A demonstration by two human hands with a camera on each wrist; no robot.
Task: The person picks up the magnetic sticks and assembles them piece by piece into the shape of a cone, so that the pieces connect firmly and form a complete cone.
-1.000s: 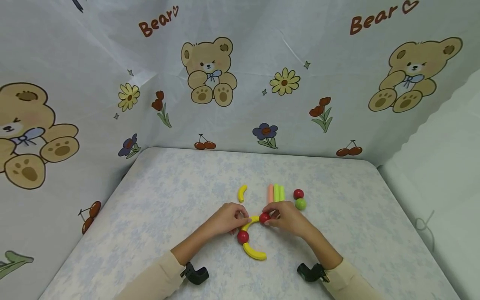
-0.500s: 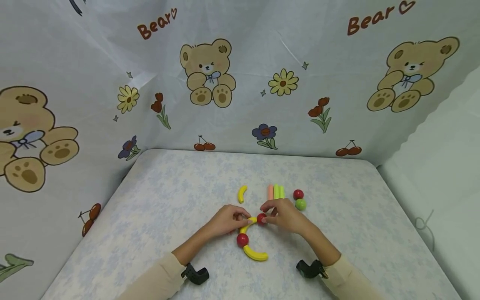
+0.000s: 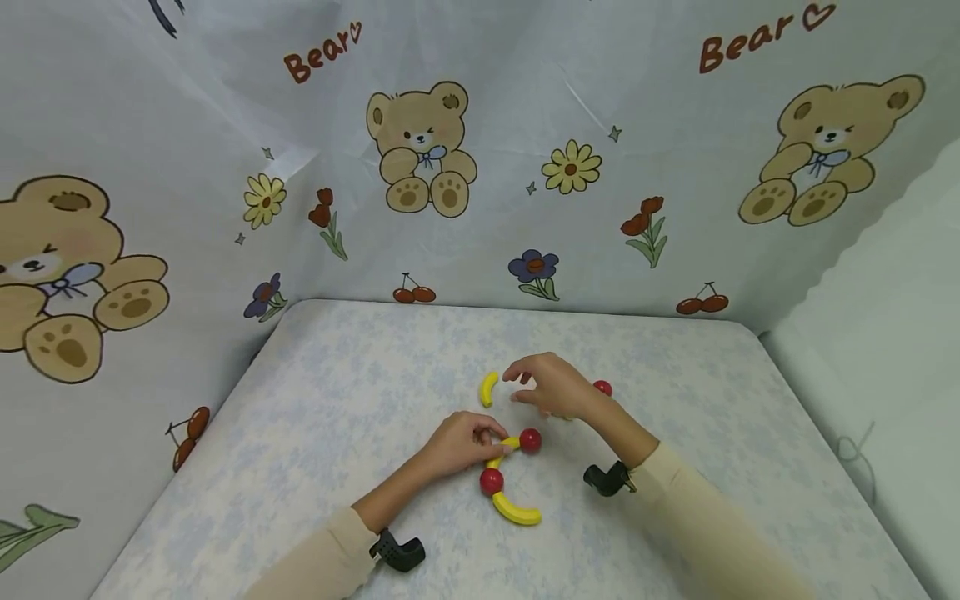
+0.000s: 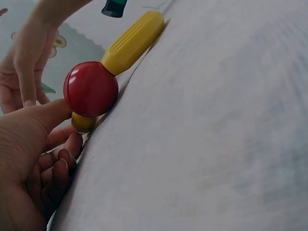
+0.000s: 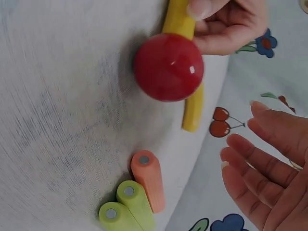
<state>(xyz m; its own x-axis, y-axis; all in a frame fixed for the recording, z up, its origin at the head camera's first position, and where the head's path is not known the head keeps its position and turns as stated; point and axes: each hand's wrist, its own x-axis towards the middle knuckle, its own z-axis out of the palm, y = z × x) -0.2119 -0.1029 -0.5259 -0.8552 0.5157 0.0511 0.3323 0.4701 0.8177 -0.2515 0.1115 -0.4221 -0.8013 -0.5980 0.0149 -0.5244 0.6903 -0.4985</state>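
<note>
My left hand [image 3: 459, 442] pinches a yellow curved magnetic stick [image 5: 177, 20] between thumb and fingers. At that stick's right end sits a red ball [image 3: 530, 441]. Another red ball [image 3: 491, 481] joins its lower end to a second yellow curved stick [image 3: 517, 511], so the pieces make an open arc on the table. My right hand [image 3: 553, 385], fingers spread and holding nothing, hovers beyond the arc. Just left of its fingertips lies a loose yellow curved stick [image 3: 488, 389], apart from the hand.
An orange straight stick [image 5: 148, 180] lies beside two light green sticks [image 5: 130, 192], mostly covered by my right hand in the head view. Farther right is a spare red ball [image 3: 602, 387]. A bear-print cloth [image 3: 480, 250] hangs behind the table.
My right hand has let go of the upper red ball and moved away, up toward the loose yellow stick. That ball stays at the stick's end. My left hand keeps its pinch.
</note>
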